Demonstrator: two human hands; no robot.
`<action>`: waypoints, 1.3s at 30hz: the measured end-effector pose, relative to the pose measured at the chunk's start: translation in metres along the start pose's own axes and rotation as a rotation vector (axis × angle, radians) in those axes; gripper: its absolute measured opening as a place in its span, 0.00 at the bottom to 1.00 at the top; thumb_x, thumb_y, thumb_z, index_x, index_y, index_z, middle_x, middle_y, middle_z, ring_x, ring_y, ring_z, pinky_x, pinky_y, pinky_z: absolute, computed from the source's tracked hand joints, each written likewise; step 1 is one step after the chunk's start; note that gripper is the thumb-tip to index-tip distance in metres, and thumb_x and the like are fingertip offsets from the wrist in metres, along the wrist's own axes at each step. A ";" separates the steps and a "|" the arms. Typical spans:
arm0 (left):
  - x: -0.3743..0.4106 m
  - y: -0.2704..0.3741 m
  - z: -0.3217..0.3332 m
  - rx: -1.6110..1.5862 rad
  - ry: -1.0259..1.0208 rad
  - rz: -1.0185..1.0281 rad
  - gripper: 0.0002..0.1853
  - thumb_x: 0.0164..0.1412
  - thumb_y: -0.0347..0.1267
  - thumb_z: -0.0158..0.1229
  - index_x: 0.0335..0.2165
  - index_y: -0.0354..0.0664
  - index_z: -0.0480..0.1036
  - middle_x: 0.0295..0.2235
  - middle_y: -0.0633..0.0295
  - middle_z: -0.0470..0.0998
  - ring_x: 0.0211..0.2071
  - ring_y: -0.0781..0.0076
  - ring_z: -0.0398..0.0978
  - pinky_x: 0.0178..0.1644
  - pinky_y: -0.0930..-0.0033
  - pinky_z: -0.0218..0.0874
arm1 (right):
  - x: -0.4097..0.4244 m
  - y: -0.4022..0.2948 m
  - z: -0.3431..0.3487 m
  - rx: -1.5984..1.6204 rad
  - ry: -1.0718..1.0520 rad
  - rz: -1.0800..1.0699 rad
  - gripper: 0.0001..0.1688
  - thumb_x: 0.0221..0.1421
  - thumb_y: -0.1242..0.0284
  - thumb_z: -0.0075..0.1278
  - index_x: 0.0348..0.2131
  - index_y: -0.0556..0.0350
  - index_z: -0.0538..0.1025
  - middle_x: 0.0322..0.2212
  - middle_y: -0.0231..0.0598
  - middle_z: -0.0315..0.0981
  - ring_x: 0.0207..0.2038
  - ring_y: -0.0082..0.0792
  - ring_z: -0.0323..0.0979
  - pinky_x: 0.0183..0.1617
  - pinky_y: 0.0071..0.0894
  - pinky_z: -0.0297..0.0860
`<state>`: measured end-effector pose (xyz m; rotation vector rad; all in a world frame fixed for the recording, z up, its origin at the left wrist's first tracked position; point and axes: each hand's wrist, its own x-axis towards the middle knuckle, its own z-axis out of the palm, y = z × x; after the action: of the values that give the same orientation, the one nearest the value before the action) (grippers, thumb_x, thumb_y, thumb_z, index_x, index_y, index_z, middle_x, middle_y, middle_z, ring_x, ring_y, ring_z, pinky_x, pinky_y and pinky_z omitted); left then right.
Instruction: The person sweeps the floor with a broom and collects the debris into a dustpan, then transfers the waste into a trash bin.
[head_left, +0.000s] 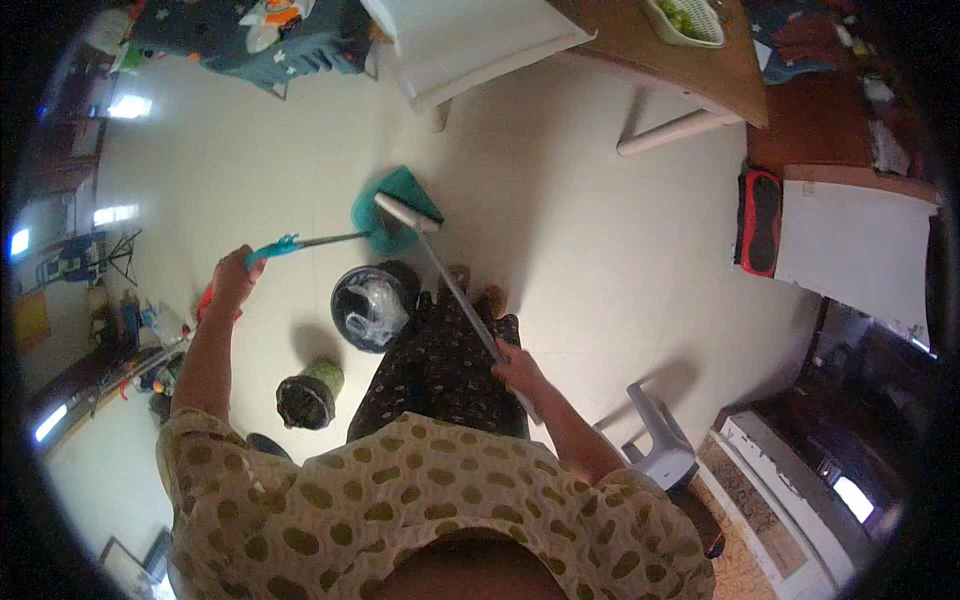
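My left hand grips the turquoise end of a long-handled dustpan. Its teal pan is on or just above the floor ahead of me; I cannot tell which. Some dark debris seems to lie in the pan. My right hand is closed around the grey pole of a broom. The broom's pale, narrow head lies across the pan, its dark edge towards the pan's right side. Just nearer to me stands a black bin with a clear plastic bag inside.
A green bin with a dark liner stands to the left. Ahead are a wooden table with a white basket and a white-covered table. A grey plastic stool is at my right, a red-and-black object farther right.
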<state>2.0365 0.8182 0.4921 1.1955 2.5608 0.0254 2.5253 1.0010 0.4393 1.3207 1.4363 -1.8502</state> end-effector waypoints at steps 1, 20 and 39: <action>-0.002 -0.003 0.000 0.012 -0.016 -0.004 0.21 0.47 0.48 0.47 0.19 0.40 0.62 0.16 0.52 0.67 0.20 0.52 0.66 0.23 0.59 0.56 | -0.022 -0.008 -0.002 0.014 0.020 0.008 0.36 0.39 0.80 0.46 0.51 0.49 0.56 0.19 0.32 0.66 0.17 0.24 0.62 0.20 0.22 0.62; -0.027 0.174 -0.011 -0.155 0.142 -0.216 0.24 0.45 0.52 0.49 0.18 0.41 0.67 0.14 0.55 0.68 0.18 0.53 0.67 0.23 0.58 0.57 | 0.022 -0.028 -0.191 0.276 0.555 -0.167 0.33 0.38 0.80 0.44 0.48 0.58 0.58 0.12 0.30 0.60 0.11 0.21 0.59 0.11 0.21 0.60; -0.137 0.418 0.049 -0.241 0.207 -0.749 0.22 0.44 0.49 0.52 0.17 0.40 0.67 0.13 0.53 0.67 0.17 0.53 0.67 0.21 0.62 0.57 | 0.143 -0.105 -0.419 -0.106 0.438 -0.089 0.04 0.36 0.75 0.43 0.18 0.58 0.65 0.11 0.36 0.60 0.14 0.30 0.61 0.18 0.29 0.60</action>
<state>2.4442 0.9812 0.5445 0.1129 2.9116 0.2887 2.5495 1.4490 0.3647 1.7039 1.8083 -1.5700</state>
